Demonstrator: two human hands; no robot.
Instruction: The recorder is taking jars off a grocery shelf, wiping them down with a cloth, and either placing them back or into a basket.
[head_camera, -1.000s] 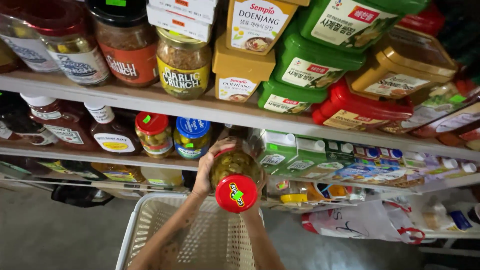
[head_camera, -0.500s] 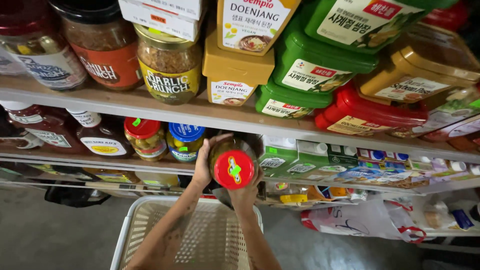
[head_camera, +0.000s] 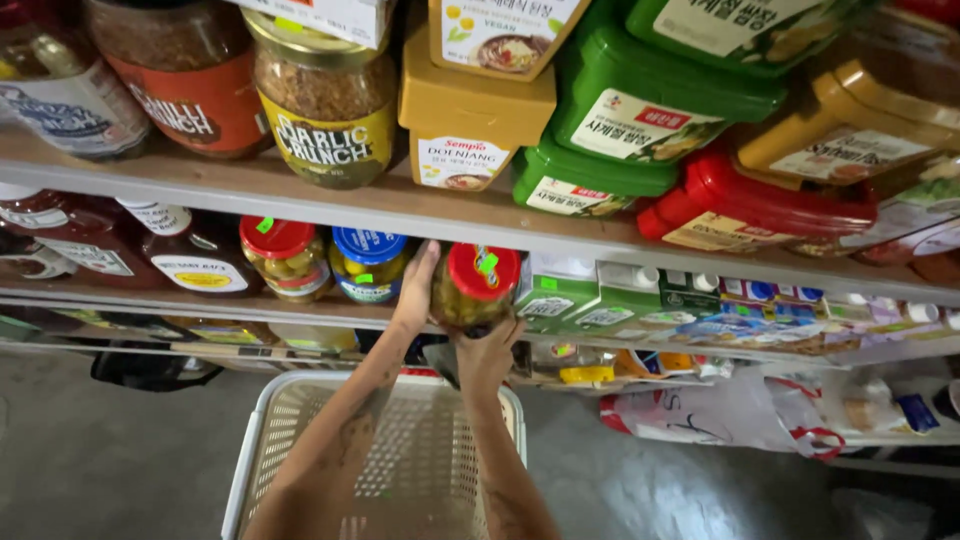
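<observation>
Holding a red-lidded jar with both hands right at the middle shelf edge: left hand flat along its left side, right hand cupped under its base. Jar's nearly upright, lid tipped a bit outward, just right of the blue-lidded jar, basket straight below.

Glossy glass jar, smooth red lid
</observation>
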